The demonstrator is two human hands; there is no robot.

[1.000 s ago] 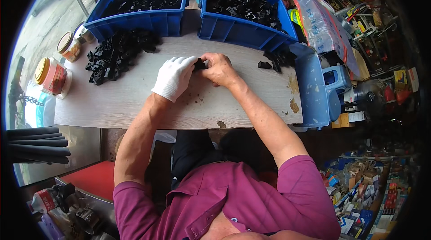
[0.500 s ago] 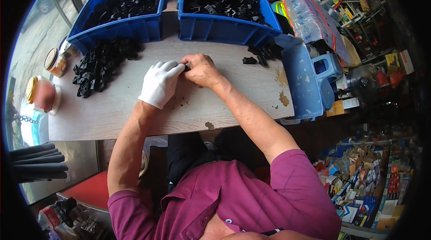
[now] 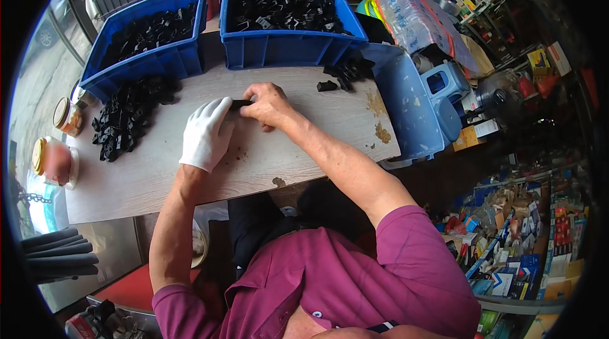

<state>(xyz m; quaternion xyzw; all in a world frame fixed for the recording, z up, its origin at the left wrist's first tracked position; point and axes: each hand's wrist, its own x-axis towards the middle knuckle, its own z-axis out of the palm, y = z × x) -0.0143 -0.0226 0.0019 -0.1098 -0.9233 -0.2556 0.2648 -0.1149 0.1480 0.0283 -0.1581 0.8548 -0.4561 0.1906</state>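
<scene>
Fingers [image 3: 223,110] of the gloved left hand [image 3: 206,132] and those of the bare right hand [image 3: 269,105] pinch the two ends of a small black part [image 3: 241,104], held between the hands just above the board [image 3: 254,161]. Both sets of fingers are narrow, curled shut on the part. Most of the part is hidden by the fingertips; only a short dark bar shows, so its full shape cannot be told.

Nearest the person, the board's front edge is bare pale wood with a few dark stains. Left of the left hand, well apart from it, lies a loose heap [image 3: 130,117] of like black parts. Two jars [image 3: 60,139] with metal lids stand at the board's left end. Right of the right hand, one stray piece [image 3: 327,86] lies alone, and a smaller cluster [image 3: 350,69] sits near the board's far right corner, beside a pale blue stool [image 3: 412,110].

Farther off, two blue bins stand side by side along the board's far edge: the left bin [image 3: 143,59] and the right bin [image 3: 285,50], both filled with black parts. Beyond the right bin rests a clear bag [image 3: 412,18]. Nothing lies between the hands and the bins.
</scene>
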